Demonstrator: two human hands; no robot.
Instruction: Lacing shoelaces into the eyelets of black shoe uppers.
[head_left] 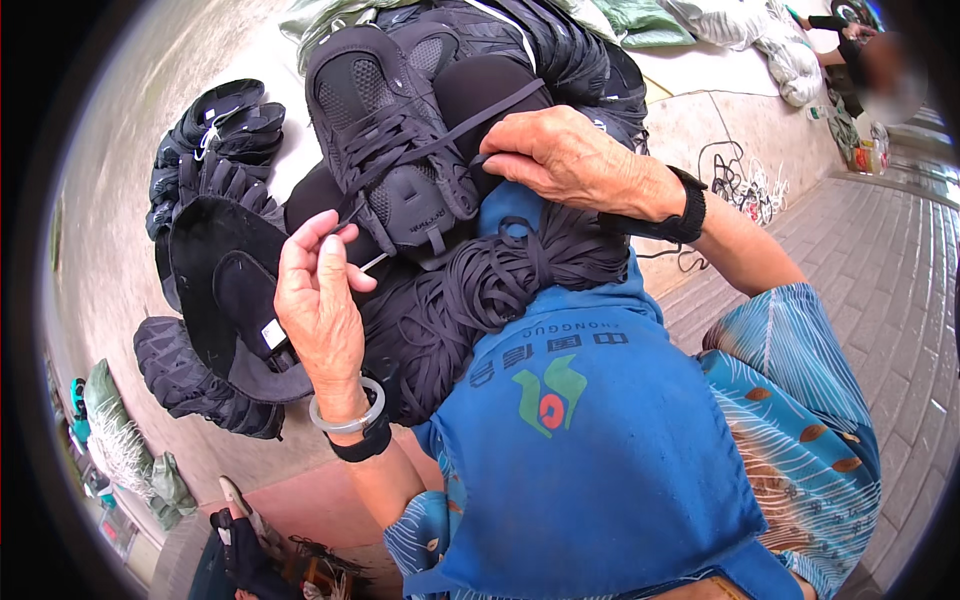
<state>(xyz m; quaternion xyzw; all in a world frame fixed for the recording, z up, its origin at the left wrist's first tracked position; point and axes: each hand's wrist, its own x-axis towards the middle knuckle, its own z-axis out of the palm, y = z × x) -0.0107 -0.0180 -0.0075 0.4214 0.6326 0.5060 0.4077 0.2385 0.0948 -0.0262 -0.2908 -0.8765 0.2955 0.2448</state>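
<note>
A dark grey shoe upper lies across my lap, its heel toward me and a flat dark shoelace threaded through its front. One length of the lace runs out to the right, toward my right hand. My left hand is beside the heel, thumb and fingers pinched on a dark bit of lace. On the other side, my right hand pinches a dark lace end between thumb and fingers. Below the shoe, a thick bundle of dark laces rests against my blue apron.
Several black shoe uppers are stacked at the left, with another open upper near my left wrist. More dark uppers are piled beyond the shoe. White cords lie on the floor at right. Another person is at the far right.
</note>
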